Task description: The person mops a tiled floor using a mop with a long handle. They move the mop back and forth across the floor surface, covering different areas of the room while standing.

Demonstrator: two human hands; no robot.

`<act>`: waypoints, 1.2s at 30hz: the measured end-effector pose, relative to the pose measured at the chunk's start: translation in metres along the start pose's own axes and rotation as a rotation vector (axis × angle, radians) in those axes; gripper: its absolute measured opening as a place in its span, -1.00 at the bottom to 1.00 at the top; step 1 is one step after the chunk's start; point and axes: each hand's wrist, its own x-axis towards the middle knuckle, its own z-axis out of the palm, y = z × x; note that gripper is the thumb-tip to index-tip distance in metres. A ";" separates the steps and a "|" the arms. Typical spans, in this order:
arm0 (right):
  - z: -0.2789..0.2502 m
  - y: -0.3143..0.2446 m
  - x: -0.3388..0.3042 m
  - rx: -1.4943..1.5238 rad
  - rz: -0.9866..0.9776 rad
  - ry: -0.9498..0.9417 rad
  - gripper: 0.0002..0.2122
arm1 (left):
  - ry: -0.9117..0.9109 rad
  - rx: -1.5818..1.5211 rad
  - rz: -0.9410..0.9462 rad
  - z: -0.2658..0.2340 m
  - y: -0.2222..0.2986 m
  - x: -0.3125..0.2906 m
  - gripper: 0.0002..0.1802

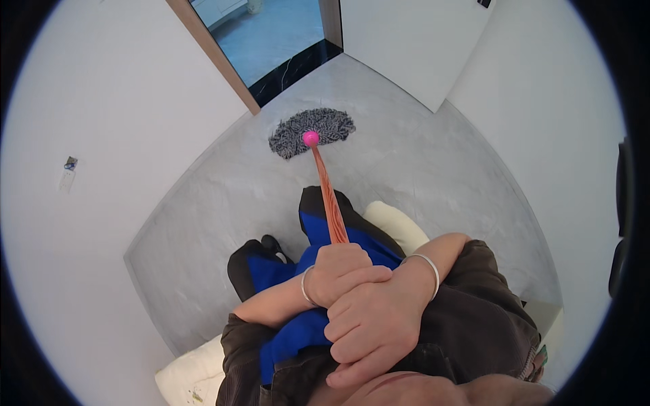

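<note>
I grip a mop by its reddish wood-grain handle (328, 199) with both hands. My left hand (345, 271) wraps the handle higher up, with a thin bangle on its wrist. My right hand (372, 328) lies just below it and closer to my body, partly overlapping the left, also with a bangle. The handle runs away from me to a pink collar (311, 138). The grey string mop head (315, 125) is spread flat on the grey floor (420, 169) near the doorway.
White walls close in on the left and right. A doorway (271, 34) with a black threshold (291, 71) lies ahead, with bluish floor beyond and an open white door (413, 40) beside it. A wall socket (68, 174) is on the left. My white slippers (399, 223) are below.
</note>
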 end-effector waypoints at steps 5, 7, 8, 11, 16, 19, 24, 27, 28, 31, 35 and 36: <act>-0.028 0.020 0.026 -0.027 0.034 -0.066 -0.85 | 0.012 0.059 0.014 -0.023 -0.018 0.028 -0.76; -0.066 0.051 0.052 -0.075 0.053 -0.091 -0.85 | 0.013 0.067 0.018 -0.050 -0.050 0.067 -0.78; -0.085 0.067 0.062 -0.073 0.082 -0.103 -0.85 | 0.032 0.098 0.000 -0.061 -0.066 0.085 -0.81; -0.136 0.118 0.079 -0.132 0.147 -0.062 -0.85 | 0.011 0.133 -0.022 -0.093 -0.126 0.131 -0.83; -0.188 0.160 0.065 -0.287 0.305 -0.006 -0.81 | -0.111 0.192 -0.152 -0.110 -0.194 0.161 -0.84; -0.227 0.186 0.057 -0.451 0.461 0.086 -0.77 | -0.193 0.238 -0.213 -0.116 -0.248 0.187 -0.82; -0.286 0.196 0.081 -0.839 0.977 0.333 -0.73 | -0.246 0.224 -0.391 -0.126 -0.304 0.255 -0.85; -0.293 0.197 0.097 -0.874 1.130 0.507 -0.71 | -0.250 0.224 -0.478 -0.130 -0.311 0.276 -0.85; -0.288 0.197 0.096 -0.921 1.123 0.541 -0.71 | -0.269 0.259 -0.471 -0.128 -0.307 0.275 -0.82; -0.265 0.189 0.080 -0.493 1.538 0.756 -0.71 | -0.315 0.374 -0.521 -0.126 -0.275 0.250 -0.69; -0.248 0.193 0.042 0.358 1.898 1.056 -0.80 | -0.130 0.372 -0.693 -0.119 -0.212 0.189 -0.37; -0.239 0.191 0.033 0.512 1.892 1.062 -0.84 | -0.081 0.352 -0.734 -0.117 -0.193 0.162 -0.37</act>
